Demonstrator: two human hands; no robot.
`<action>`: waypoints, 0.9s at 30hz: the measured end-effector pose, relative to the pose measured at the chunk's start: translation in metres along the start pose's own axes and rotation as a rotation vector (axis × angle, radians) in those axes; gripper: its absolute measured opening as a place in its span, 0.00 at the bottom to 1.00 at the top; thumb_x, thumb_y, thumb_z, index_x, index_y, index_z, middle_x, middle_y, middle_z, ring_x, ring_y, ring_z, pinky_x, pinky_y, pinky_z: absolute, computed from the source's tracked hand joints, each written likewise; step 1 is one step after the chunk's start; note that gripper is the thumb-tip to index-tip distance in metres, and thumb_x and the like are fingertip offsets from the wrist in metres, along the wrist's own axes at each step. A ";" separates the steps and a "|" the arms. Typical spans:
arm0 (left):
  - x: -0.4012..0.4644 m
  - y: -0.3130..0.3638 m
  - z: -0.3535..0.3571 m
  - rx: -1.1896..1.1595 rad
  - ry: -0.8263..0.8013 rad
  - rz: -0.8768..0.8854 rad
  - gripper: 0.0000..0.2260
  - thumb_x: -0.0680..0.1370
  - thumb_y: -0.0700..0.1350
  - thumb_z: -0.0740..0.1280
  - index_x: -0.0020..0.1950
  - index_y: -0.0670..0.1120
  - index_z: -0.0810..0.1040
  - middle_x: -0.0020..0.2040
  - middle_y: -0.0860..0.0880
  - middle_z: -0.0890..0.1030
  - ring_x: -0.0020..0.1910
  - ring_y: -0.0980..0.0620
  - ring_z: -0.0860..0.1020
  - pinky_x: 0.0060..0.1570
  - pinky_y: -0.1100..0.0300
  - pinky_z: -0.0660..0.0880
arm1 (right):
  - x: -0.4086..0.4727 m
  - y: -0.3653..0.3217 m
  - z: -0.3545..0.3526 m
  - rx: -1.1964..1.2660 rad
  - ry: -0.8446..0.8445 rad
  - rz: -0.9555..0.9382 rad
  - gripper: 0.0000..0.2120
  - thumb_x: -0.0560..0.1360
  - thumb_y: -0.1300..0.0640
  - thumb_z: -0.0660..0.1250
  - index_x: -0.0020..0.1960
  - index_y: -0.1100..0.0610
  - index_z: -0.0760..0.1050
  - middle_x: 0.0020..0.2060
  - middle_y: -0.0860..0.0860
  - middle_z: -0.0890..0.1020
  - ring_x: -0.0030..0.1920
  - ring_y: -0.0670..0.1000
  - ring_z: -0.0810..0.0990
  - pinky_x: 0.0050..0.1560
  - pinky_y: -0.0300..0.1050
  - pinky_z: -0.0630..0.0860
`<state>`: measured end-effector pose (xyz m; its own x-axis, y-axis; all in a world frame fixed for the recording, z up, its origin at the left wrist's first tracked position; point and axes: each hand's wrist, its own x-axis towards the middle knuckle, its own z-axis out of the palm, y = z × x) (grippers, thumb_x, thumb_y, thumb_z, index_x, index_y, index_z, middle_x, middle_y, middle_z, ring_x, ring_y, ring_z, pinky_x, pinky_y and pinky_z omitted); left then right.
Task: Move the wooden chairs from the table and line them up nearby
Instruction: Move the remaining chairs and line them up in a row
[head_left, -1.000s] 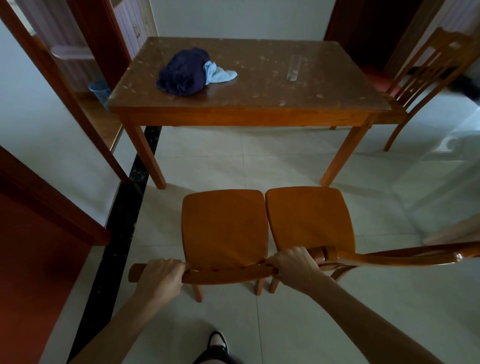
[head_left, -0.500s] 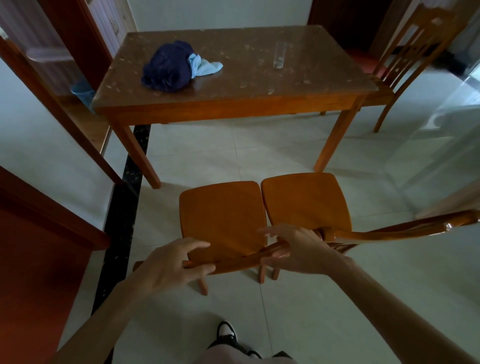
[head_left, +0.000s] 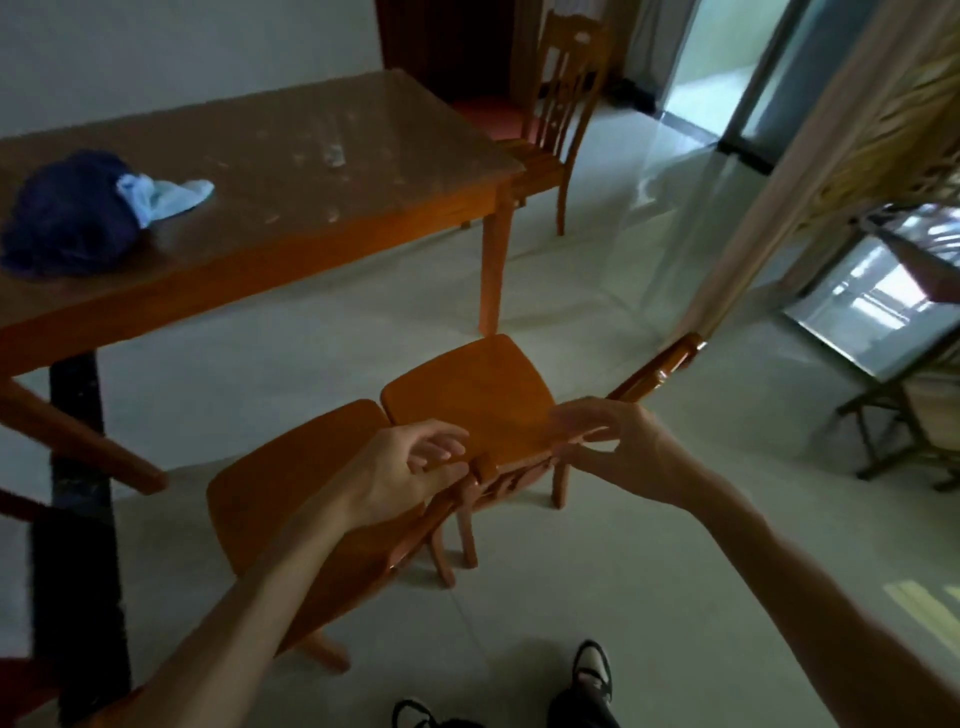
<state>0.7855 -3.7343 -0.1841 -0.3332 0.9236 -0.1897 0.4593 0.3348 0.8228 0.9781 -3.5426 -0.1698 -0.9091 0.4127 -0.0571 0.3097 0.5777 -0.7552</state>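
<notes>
Two wooden chairs stand side by side just in front of me, seats facing the wooden table (head_left: 332, 244). The left chair (head_left: 291, 504) and the right chair (head_left: 467, 395) nearly touch at their seat edges. My left hand (head_left: 410, 467) hovers with spread fingers over the spot where their back rails meet, holding nothing. My right hand (head_left: 618, 447) hangs loosely open just above the right chair's back rail. A third wooden chair (head_left: 561, 109) with a slatted back is tucked at the table's far right end.
A dark blue cloth bundle (head_left: 67, 218) and a light blue cloth (head_left: 166, 195) lie on the table. A curtain (head_left: 769, 218) and a folding stand (head_left: 904, 431) are on the right. A black floor strip (head_left: 78, 545) runs on the left. My shoes (head_left: 592, 670) show below.
Both hands have let go of the left chair's back rail and lifted, fingers opening. My view has swung right, bringing the curtain and the third chair into fuller view.
</notes>
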 end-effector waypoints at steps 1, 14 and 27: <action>0.015 0.013 0.008 0.018 -0.015 0.028 0.12 0.73 0.57 0.67 0.55 0.64 0.72 0.51 0.65 0.78 0.51 0.68 0.76 0.44 0.71 0.72 | -0.006 0.010 -0.015 -0.005 0.039 0.008 0.16 0.71 0.51 0.69 0.59 0.45 0.74 0.46 0.34 0.77 0.47 0.32 0.78 0.45 0.26 0.75; 0.253 0.218 0.151 0.072 -0.135 0.300 0.11 0.73 0.57 0.67 0.55 0.62 0.74 0.49 0.62 0.79 0.49 0.69 0.76 0.41 0.72 0.76 | -0.061 0.170 -0.256 0.009 0.391 0.138 0.15 0.69 0.52 0.73 0.55 0.47 0.77 0.46 0.42 0.83 0.47 0.37 0.80 0.50 0.31 0.75; 0.502 0.300 0.160 0.098 -0.075 0.357 0.13 0.67 0.63 0.66 0.50 0.64 0.74 0.50 0.61 0.80 0.49 0.66 0.78 0.42 0.73 0.75 | 0.060 0.297 -0.440 0.006 0.401 0.126 0.18 0.69 0.52 0.72 0.58 0.51 0.77 0.49 0.45 0.83 0.50 0.40 0.80 0.54 0.35 0.76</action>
<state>0.8884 -3.1399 -0.1181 -0.0785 0.9952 0.0580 0.6137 0.0023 0.7896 1.1376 -3.0367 -0.1104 -0.6835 0.7218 0.1087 0.4083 0.5015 -0.7628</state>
